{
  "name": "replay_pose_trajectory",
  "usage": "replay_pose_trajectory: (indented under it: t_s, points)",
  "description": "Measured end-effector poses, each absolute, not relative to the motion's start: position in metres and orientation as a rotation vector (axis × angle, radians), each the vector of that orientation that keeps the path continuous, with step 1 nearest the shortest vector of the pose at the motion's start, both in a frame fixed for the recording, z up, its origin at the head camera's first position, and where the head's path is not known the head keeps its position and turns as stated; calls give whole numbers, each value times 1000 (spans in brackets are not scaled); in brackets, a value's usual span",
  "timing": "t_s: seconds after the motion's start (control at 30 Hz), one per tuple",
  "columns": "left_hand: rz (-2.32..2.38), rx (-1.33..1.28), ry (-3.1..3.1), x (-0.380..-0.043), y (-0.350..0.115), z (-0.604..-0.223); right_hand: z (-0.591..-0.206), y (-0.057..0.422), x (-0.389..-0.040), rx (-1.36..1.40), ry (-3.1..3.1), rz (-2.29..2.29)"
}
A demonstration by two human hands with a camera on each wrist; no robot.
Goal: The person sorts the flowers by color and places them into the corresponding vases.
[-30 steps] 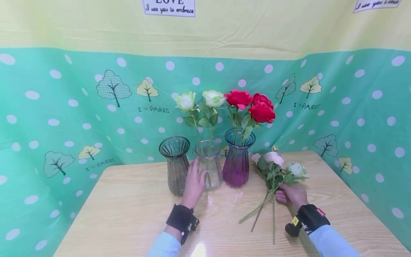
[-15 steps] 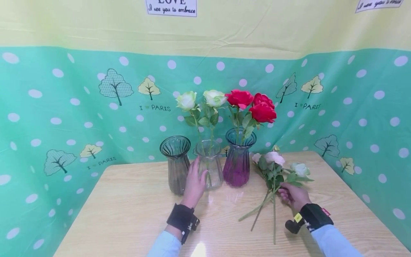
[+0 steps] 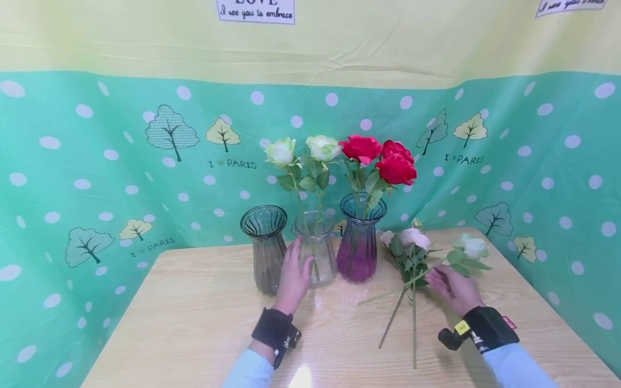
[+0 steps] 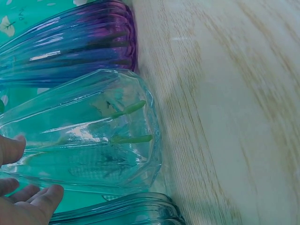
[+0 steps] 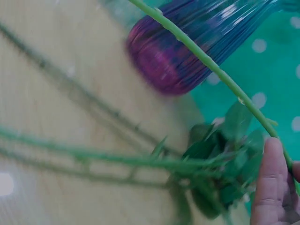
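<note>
Pinching white rose (image 3: 474,248) in right hand (image 3: 456,286), by stem (image 5: 209,62) just below leaves (image 3: 457,256), at 3 o'clock from clear vase (image 3: 324,268); probably light, bendable, soft-headed, best held there. Resting left hand (image 3: 293,276), fingers apart, at vase's 7 o'clock; likely smooth, breakable, best steadied low.

The clear vase (image 3: 324,264) and purple-blue vase (image 3: 357,253) over there look like glossy glass; the wood-grain tabletop (image 3: 204,307) has a sheen, the dotted backdrop (image 3: 97,180) is creased cloth.
</note>
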State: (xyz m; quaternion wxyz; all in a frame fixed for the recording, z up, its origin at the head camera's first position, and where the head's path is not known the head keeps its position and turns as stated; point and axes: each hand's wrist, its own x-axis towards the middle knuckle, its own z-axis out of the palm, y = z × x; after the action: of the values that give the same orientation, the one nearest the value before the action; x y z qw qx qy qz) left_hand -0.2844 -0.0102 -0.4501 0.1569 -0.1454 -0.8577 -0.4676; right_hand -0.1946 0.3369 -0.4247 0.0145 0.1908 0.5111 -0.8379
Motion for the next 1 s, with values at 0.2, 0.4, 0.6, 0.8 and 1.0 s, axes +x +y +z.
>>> replay_pose_trajectory:
  t_s: [0.2, 0.4, 0.6, 0.8, 1.0]
  points:
    - [-1341, -411, -2453, -284, -11, -449, -409, 332, -195, 413, 1322, -2829]
    - [-1354, -404, -2461, -285, -10, -449, -392, 320, -196, 367, 1139, -2984]
    - [-1365, -395, -2471, -285, -10, -449, -371, 304, -196, 350, 1044, -3090]
    - [-1363, -386, -2487, -284, -10, -450, -352, 284, -195, 398, 962, -3199]
    - [-1380, -392, -2479, -284, -10, -449, -340, 266, -196, 418, 1015, -3272]
